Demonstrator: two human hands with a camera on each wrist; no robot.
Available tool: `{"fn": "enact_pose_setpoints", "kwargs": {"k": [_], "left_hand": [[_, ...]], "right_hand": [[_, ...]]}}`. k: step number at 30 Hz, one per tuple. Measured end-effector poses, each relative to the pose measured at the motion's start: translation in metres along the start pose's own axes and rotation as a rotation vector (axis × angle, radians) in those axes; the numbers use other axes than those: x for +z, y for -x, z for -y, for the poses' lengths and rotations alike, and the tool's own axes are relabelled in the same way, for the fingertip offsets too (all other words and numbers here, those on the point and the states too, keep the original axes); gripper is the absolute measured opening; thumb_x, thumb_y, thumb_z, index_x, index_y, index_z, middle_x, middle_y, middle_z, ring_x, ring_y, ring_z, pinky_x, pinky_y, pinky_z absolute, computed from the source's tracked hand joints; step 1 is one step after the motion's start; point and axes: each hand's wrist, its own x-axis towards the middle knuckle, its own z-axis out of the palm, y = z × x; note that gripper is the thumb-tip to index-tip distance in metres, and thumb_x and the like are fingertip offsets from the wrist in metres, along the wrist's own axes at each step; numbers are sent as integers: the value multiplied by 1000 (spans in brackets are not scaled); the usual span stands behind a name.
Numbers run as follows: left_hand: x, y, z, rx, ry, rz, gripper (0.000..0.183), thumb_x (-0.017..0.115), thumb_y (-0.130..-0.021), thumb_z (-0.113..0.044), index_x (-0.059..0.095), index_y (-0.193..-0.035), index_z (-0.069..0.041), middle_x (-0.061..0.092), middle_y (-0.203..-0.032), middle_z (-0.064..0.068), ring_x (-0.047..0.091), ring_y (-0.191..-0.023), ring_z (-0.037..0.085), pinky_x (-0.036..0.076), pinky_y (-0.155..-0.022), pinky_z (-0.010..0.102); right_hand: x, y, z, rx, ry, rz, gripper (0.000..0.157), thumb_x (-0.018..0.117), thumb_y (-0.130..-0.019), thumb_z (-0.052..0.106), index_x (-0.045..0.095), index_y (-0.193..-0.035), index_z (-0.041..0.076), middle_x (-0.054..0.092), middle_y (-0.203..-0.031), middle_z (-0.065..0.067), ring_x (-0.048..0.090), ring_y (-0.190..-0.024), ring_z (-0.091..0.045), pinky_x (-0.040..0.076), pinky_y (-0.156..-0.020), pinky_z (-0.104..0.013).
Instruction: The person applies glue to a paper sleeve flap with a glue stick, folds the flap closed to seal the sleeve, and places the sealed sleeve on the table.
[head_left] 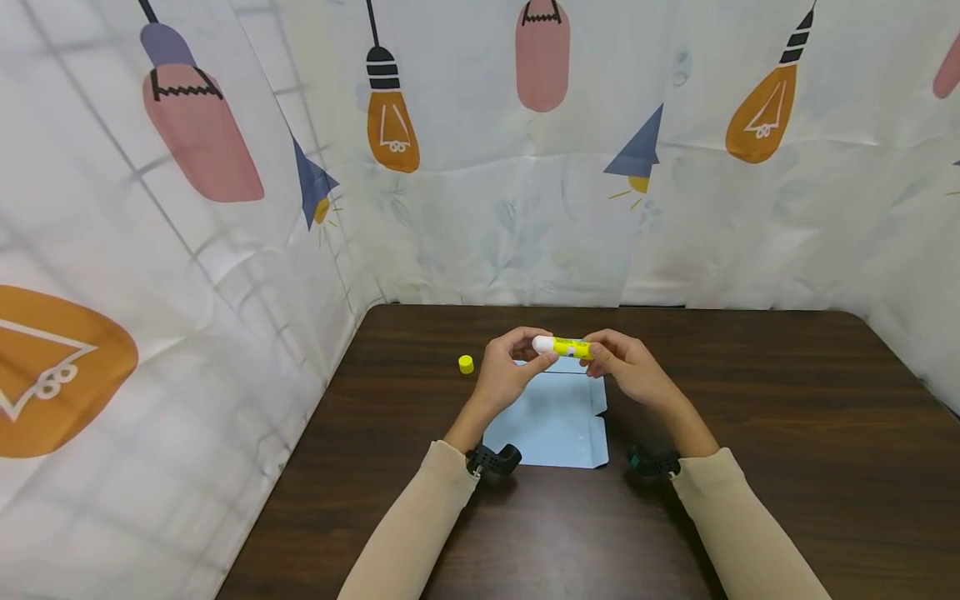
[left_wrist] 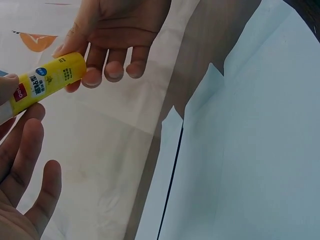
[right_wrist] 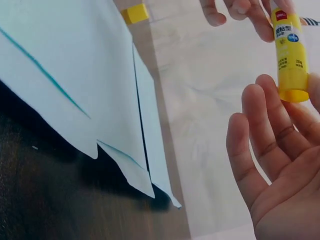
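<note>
A yellow glue stick [head_left: 566, 347] with a white end is held level between both hands above a light-blue sheet with cut flaps [head_left: 558, 421]. My left hand [head_left: 510, 367] pinches its white end between thumb and fingers. At the yellow end, my right hand [head_left: 630, 367] grips with thumb and index finger; its other fingers hang loosely apart in the left wrist view. Printed labels on the yellow glue stick [left_wrist: 50, 80] face the left wrist camera. On the table, left of my left hand, stands a small yellow cap [head_left: 466, 364].
The dark wooden table [head_left: 787, 433] reaches back to a white patterned curtain [head_left: 480, 225], which also hangs along the left side. The sheet's flaps [right_wrist: 132, 167] rise slightly off the table in the right wrist view.
</note>
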Motion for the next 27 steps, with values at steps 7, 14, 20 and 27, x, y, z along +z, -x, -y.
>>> {"fn": "enact_pose_setpoints", "kwargs": {"k": [7, 14, 20, 27], "left_hand": [[-1, 1, -3, 7, 12, 11, 27, 77, -92, -10, 70, -117, -3, 76, -105, 18, 66, -83, 26, 51, -74, 29], [3, -5, 16, 15, -1, 20, 30, 77, -92, -11, 70, -120, -2, 76, -107, 18, 66, -84, 26, 51, -74, 29], [3, -9, 30, 24, -10, 32, 29, 79, -92, -20, 72, -118, -10, 77, -107, 11, 67, -84, 21, 52, -73, 26], [2, -8, 32, 34, -54, 68, 28, 79, -91, -26, 72, -116, -14, 78, -104, 6, 67, -83, 16, 54, -71, 26]], "right_hand": [[-3, 2, 1, -7, -40, -1, 29, 63, -103, 23, 61, -126, 5, 66, -111, -24, 65, -92, -45, 61, -82, -41], [-6, 4, 4, -10, -75, 1, 31, 66, -101, 21, 63, -127, 5, 66, -112, -24, 68, -91, -42, 61, -82, -40], [-8, 4, 6, -18, -102, -11, 30, 67, -101, 21, 64, -125, 3, 68, -109, -24, 71, -87, -34, 61, -83, -43], [-11, 4, 7, -54, -123, -51, 26, 65, -101, 16, 66, -122, -1, 72, -98, -11, 71, -80, -24, 61, -78, -35]]}}
